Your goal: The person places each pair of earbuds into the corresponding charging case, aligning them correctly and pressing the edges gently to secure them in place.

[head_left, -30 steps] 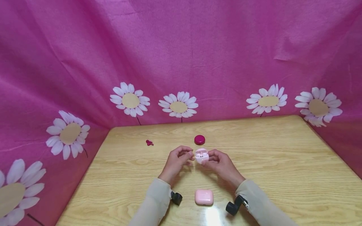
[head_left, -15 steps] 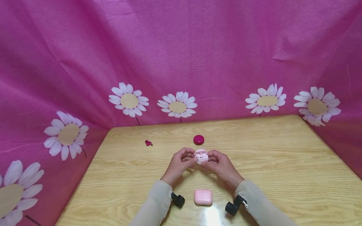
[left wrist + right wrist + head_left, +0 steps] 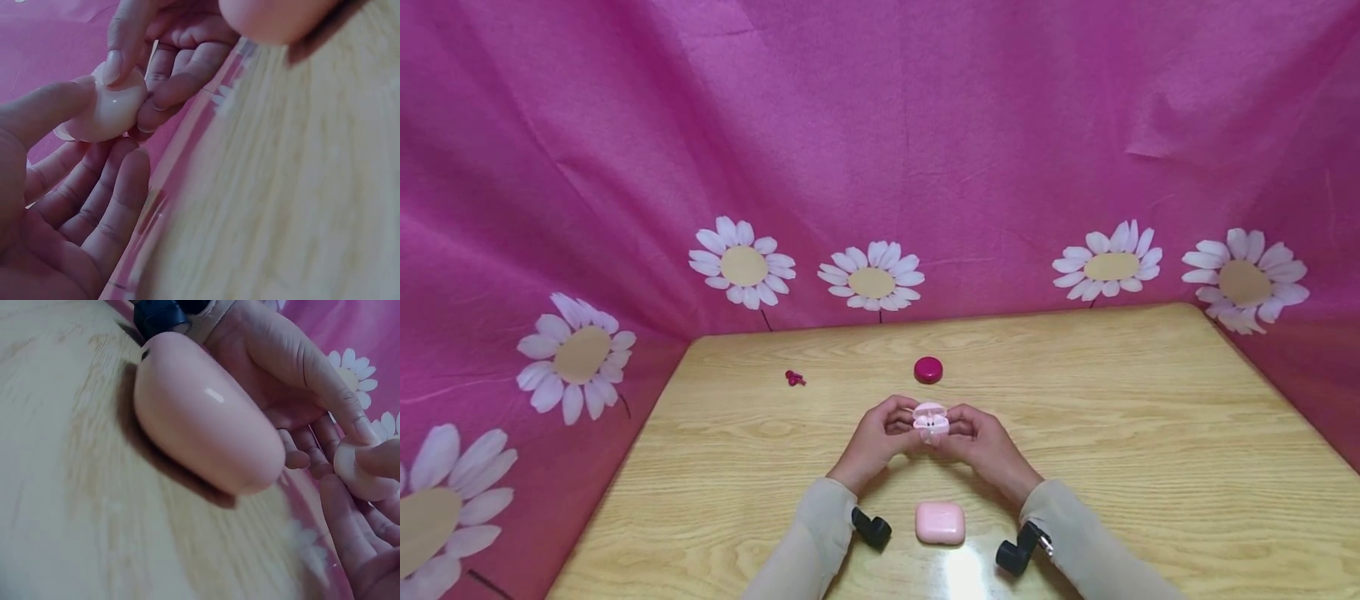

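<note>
Now, hands: left hand point(image 3: 874, 440) and right hand point(image 3: 983, 442) are pinching one small pale-pink glossy plastic earbud case point(image 3: 931, 419) between them — each grip is holding it.
Case position: hovering above the light wooden desk point(image 3: 1150, 433), mid-desk.
Nearby: a closed pink rounded case point(image 3: 940, 523) is lying nearer the person — a round magenta case point(image 3: 928, 369) is sitting farther back.

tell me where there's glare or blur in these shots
Head view: sharp, with a white glare patch on the table just right of the closed pink case, and wide-angle bending at the edges. Left wrist view: the wood grain is smeared, the small case between the hands fairly clear with a tiny highlight. Right wrist view: the closed pink case looms large and soft, table blurred.
</note>
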Tool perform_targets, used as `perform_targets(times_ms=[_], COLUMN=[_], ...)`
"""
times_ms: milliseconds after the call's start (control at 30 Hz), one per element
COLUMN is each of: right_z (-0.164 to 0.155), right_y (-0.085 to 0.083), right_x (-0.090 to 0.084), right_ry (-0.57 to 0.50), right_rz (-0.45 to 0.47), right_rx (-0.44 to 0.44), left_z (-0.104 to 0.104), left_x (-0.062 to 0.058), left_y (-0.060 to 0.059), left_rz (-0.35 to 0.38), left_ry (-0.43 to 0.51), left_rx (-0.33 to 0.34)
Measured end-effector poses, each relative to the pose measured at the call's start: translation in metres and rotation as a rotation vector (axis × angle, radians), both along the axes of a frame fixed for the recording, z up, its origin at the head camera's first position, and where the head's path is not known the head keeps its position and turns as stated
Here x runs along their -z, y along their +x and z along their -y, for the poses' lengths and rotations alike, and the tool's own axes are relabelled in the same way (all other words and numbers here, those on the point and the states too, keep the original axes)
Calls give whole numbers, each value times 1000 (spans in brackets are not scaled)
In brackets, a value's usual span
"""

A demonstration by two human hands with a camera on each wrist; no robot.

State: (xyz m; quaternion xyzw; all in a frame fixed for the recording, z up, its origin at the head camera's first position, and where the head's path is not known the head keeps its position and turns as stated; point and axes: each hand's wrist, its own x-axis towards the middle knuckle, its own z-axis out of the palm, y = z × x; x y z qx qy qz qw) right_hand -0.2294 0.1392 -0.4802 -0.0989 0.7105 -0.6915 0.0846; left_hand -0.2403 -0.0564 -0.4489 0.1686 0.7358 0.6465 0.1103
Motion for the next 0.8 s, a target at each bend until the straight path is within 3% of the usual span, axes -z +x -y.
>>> perform_targets(times_ms=[233,467,667,800], right_z=[-1,0,0,-1], right_y=[0,0,-1,-1], right_x=[4,6,8,9], right_ry=[-21,-46,-41,-44], right_rz=[-4,-11,-4,4], right_rx=[-16,-26,-19,-8], left_z=[0,1,3,2], left_x=[30,19,35,40], left_y=[-15,-9,-17,-20], left_rz=[-53,-103,-124,-175], left_ry=[-32,-45,-82,-115], left_rx=[-1,33,24,13])
